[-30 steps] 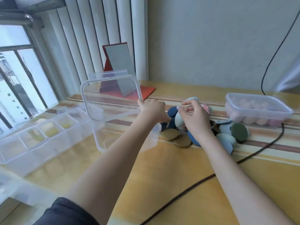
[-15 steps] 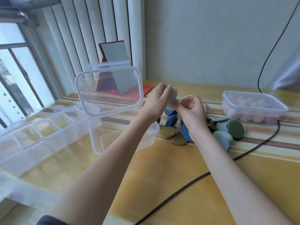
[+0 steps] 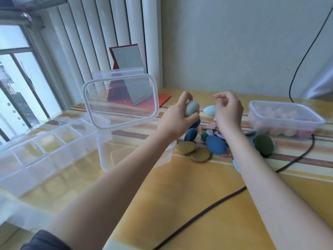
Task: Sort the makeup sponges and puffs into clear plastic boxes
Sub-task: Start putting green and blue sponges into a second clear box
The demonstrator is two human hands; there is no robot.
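Gripping a grey-green puff [image 3: 192, 108], your left hand [image 3: 177, 117] now holds it alone above the pile [image 3: 214, 141], fingers and thumb curled round it; half a second ago both hands met on that puff, and a second ago they were down among the pile. Your right hand [image 3: 227, 110] has let go and drawn apart to the right, its fingers loosely curled with nothing in them. The puff sits just right of the open box [image 3: 115, 152], whose raised lid [image 3: 120, 100] stands upright as before. On the tabletop [image 3: 180, 186] the pile lies under and between your wrists: two tan puffs [image 3: 193, 152] in front, blue ones behind, a dark green one [image 3: 263, 144] to the right, a pale blue sponge [image 3: 209, 110] at the back. The box of pink sponges [image 3: 285, 119] on the right and the divided organizer [image 3: 43, 150] on the left have not moved.
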